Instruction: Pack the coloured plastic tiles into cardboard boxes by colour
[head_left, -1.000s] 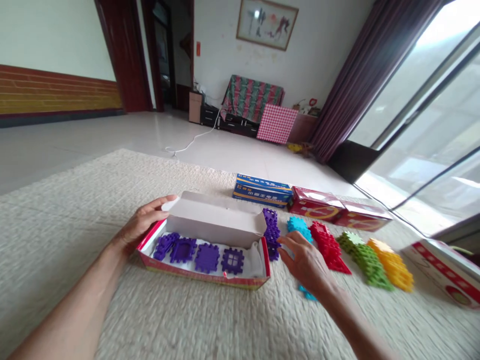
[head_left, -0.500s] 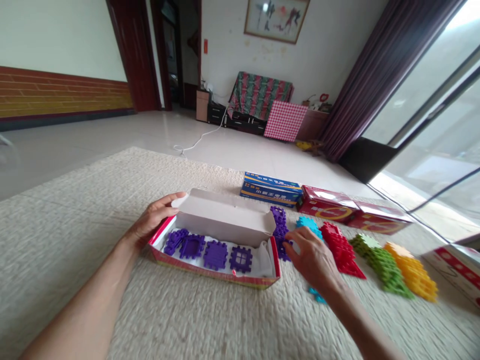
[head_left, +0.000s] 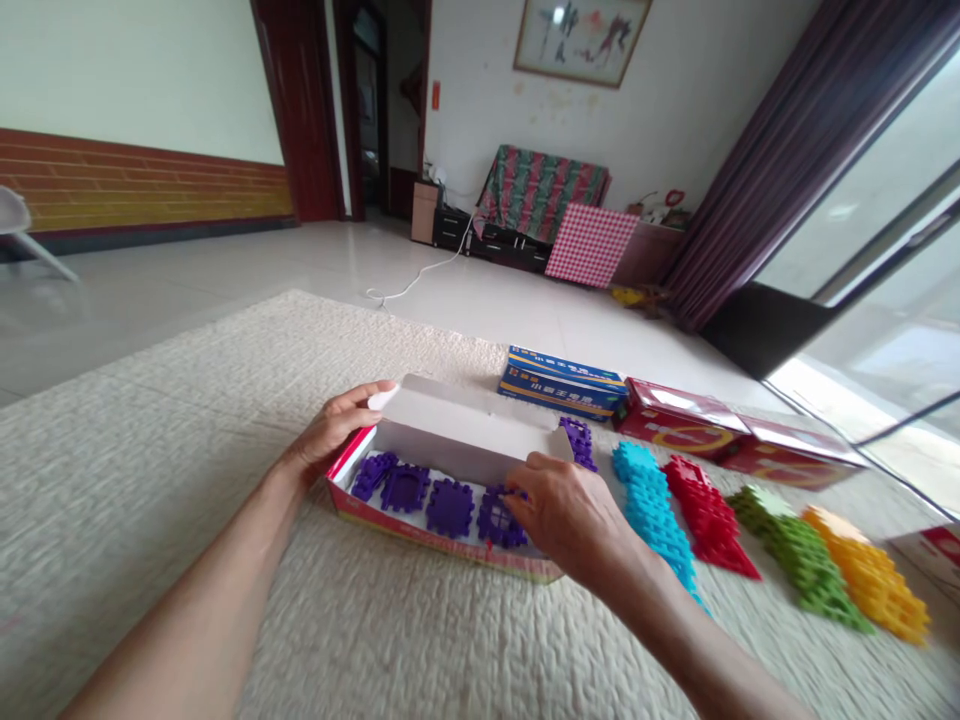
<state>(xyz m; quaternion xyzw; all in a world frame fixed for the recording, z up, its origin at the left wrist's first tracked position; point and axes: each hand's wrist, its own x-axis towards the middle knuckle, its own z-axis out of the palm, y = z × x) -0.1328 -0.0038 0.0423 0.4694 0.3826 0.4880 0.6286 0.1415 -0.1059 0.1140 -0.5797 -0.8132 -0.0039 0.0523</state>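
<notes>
Holding the red box in the head view, the left hand has its grip clamped on one end. The right hand reaches inside, by the purple window piece; I cannot tell if its grip is apart or together. More purple pieces lie beside it. Blue pieces sit outside, right, on the cream mat.

Right hand now hiding the open box's right end, mid-frame; white chair sliced by the left edge, framed picture clipped up top
</notes>
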